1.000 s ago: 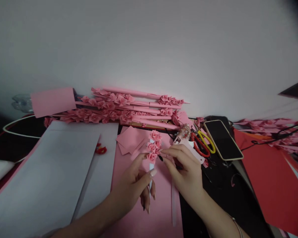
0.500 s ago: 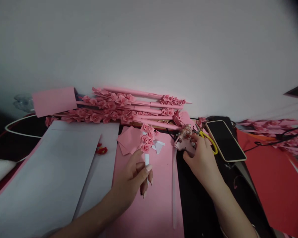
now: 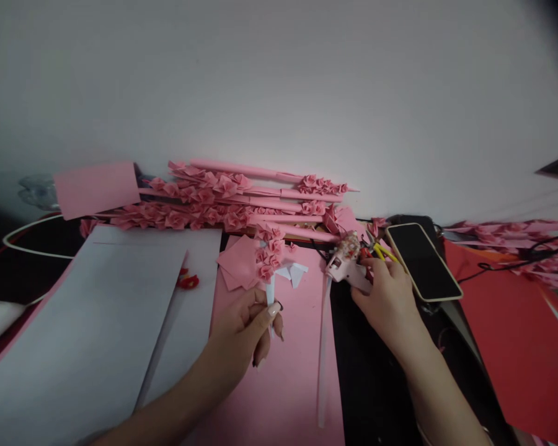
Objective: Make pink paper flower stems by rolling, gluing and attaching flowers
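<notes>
My left hand (image 3: 246, 331) is closed around the white stem of a paper stick topped with small pink roses (image 3: 267, 254), held upright over a pink sheet (image 3: 279, 384). My right hand (image 3: 384, 297) grips the handle of a pink glue gun (image 3: 346, 263) resting at the sheet's right edge. A thin pale paper strip (image 3: 323, 347) lies along the pink sheet between my hands. Small folded pink squares (image 3: 239, 263) and white scraps (image 3: 294, 271) sit just beyond the rose stick.
A pile of finished pink rose sticks (image 3: 242, 201) lies against the white wall. Scissors with yellow and red handles (image 3: 384, 251) and a phone (image 3: 423, 260) lie right of the glue gun. White sheets (image 3: 102, 322) are at left, red paper (image 3: 506, 334) at right.
My right hand left the rose stick, reached right and took the glue gun. My left hand moved the rose stick up and slightly left.
</notes>
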A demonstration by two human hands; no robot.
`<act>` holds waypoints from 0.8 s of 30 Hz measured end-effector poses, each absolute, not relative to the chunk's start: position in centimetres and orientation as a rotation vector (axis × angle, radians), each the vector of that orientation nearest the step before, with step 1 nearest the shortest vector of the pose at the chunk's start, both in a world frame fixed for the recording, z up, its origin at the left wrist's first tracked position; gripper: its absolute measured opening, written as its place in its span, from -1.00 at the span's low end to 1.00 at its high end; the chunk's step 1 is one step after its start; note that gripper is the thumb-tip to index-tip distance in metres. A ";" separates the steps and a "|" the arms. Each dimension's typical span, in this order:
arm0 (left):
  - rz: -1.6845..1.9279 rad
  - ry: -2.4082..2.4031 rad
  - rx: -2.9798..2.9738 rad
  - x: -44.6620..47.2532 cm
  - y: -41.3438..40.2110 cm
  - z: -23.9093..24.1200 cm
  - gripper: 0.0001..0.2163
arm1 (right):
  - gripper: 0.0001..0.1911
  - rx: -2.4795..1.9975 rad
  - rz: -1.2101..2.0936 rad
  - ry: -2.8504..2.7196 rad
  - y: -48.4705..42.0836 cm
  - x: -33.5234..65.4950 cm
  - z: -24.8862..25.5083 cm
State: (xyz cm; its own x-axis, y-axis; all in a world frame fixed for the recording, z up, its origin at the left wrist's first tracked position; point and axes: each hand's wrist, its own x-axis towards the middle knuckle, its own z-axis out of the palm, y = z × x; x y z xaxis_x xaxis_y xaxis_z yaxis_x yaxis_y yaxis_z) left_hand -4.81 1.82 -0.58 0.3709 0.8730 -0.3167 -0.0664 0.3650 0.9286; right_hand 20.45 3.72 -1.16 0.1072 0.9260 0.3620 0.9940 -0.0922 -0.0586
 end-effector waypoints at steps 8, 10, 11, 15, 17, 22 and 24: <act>0.782 1.004 1.024 -4.8 1.9 -0.5 -0.73 | -0.58 -2.166 -0.313 -1.839 3.8 20.2 -0.5; 0.782 1.012 1.022 -4.9 1.9 -0.5 -0.74 | -0.59 -2.172 -0.228 -1.787 3.8 20.3 -0.1; 0.782 1.012 1.019 -4.9 1.9 -0.5 -0.74 | -0.59 -2.169 -0.183 -1.746 3.8 20.2 0.2; 0.793 0.982 1.004 -5.0 2.0 -0.7 -0.73 | -0.57 -2.047 -0.094 -1.522 3.4 19.8 1.8; 0.785 0.970 0.997 -5.0 2.0 -0.8 -0.73 | -0.57 -1.967 -0.053 -1.418 3.2 19.5 2.5; 0.736 0.939 0.899 -4.8 1.9 -1.0 -0.71 | -0.63 -1.887 0.152 -1.294 2.6 19.2 2.7; 0.721 0.946 0.848 -4.7 1.9 -1.0 -0.69 | -0.62 -1.779 0.334 -1.316 2.4 19.0 2.3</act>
